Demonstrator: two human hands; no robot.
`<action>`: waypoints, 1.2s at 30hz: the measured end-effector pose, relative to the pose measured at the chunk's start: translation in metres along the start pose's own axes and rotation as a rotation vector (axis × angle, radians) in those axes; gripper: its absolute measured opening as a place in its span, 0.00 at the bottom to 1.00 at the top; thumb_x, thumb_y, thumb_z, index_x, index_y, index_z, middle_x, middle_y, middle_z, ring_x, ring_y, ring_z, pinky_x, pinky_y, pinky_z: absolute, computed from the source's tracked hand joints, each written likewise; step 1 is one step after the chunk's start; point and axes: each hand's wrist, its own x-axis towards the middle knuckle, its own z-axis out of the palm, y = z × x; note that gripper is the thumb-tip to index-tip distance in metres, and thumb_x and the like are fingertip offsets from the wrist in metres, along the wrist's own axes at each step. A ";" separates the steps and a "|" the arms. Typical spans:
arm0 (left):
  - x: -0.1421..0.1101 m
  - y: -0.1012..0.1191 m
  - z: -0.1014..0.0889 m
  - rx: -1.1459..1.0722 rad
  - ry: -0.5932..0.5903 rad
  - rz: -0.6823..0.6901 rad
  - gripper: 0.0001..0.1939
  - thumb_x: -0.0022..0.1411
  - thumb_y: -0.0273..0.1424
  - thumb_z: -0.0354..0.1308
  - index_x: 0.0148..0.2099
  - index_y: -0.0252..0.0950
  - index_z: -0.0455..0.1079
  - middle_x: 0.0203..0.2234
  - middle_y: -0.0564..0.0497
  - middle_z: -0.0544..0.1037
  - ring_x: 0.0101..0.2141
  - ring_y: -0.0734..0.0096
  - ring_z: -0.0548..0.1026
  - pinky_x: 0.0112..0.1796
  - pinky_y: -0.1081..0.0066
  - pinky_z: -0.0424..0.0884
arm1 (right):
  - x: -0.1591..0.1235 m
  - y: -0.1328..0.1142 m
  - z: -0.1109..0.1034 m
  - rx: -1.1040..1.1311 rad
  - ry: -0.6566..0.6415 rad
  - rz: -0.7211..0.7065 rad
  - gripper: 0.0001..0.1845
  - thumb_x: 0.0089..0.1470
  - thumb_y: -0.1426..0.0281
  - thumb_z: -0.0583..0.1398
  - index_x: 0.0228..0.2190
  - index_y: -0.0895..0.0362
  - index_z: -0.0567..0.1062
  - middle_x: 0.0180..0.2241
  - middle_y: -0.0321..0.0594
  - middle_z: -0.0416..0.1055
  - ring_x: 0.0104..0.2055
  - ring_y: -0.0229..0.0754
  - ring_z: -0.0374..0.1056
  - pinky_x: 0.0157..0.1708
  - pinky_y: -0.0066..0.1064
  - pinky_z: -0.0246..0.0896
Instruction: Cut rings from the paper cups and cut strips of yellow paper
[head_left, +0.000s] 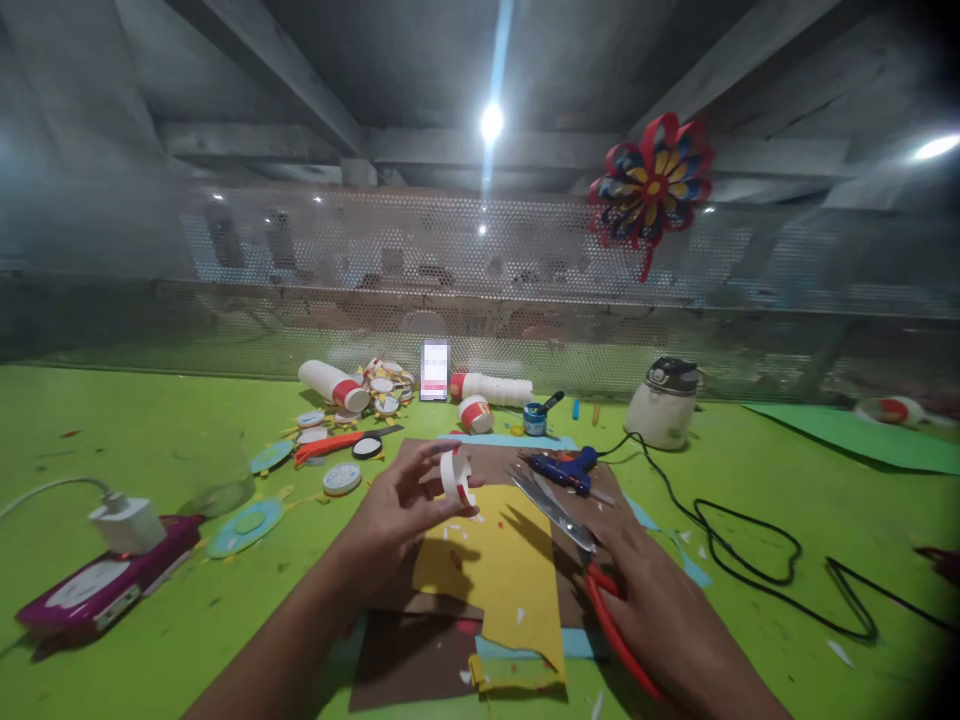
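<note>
Left hand (pixel 391 512) pinching a red-edged white ring (pixel 452 478) — yellow sheet (pixel 517 570) beneath that grip, right hand (pixel 649 580) closed around red-handled scissors (pixel 583 538) — blue glue gun (pixel 566 469) just beyond them

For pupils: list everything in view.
scissors: 1, silver, red, centre
ring: 1, white, red, centre
sheets: several, mixed, centre, right
glue gun: 1, blue, centre
cord: 1, black, right
pot: 1, white, black, right
jar: 1, blue, back
phone: 1, white screen, back
cups: several, white, red, back
discs: many, mixed, left
cutter: 1, orange, left
power strip: 1, purple, left
plug: 1, white, left
flower: 1, mixed, above
mesh: 1, grey, back
lights: several, white, overhead
table: 1, green, below
left hand: 1, bare, centre
right hand: 1, bare, right
</note>
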 end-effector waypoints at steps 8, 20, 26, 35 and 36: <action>-0.003 0.000 -0.009 -0.389 -0.123 -0.118 0.18 0.58 0.34 0.55 0.47 0.29 0.71 0.38 0.39 0.78 0.35 0.63 0.76 0.34 0.70 0.69 | -0.002 0.014 -0.008 -0.055 -0.091 0.009 0.17 0.54 0.69 0.56 0.45 0.53 0.76 0.39 0.50 0.76 0.38 0.52 0.74 0.31 0.38 0.68; -0.007 -0.001 -0.010 -0.429 -0.180 -0.157 0.20 0.57 0.38 0.54 0.47 0.29 0.71 0.38 0.40 0.77 0.36 0.62 0.74 0.32 0.70 0.66 | 0.005 -0.024 -0.052 0.201 0.003 -0.171 0.15 0.56 0.69 0.57 0.46 0.50 0.75 0.42 0.41 0.75 0.41 0.45 0.70 0.40 0.36 0.65; -0.006 -0.004 -0.009 -0.446 -0.208 -0.218 0.23 0.59 0.40 0.51 0.48 0.27 0.70 0.32 0.40 0.76 0.32 0.63 0.73 0.29 0.70 0.65 | 0.025 -0.074 -0.057 0.443 0.065 -0.216 0.12 0.58 0.67 0.57 0.41 0.58 0.76 0.33 0.42 0.76 0.34 0.41 0.70 0.34 0.34 0.65; 0.002 -0.010 -0.012 -0.440 -0.177 -0.240 0.21 0.63 0.41 0.49 0.47 0.27 0.71 0.33 0.41 0.77 0.31 0.66 0.73 0.31 0.71 0.67 | 0.049 -0.102 -0.035 0.671 0.124 -0.208 0.08 0.57 0.70 0.57 0.35 0.58 0.76 0.33 0.40 0.76 0.36 0.40 0.70 0.36 0.33 0.66; 0.002 -0.011 -0.012 -0.444 -0.173 -0.243 0.22 0.63 0.41 0.49 0.47 0.28 0.71 0.33 0.41 0.77 0.31 0.67 0.73 0.31 0.71 0.67 | 0.050 -0.102 -0.032 0.680 0.123 -0.208 0.07 0.57 0.71 0.57 0.35 0.58 0.76 0.33 0.40 0.76 0.36 0.40 0.70 0.36 0.33 0.66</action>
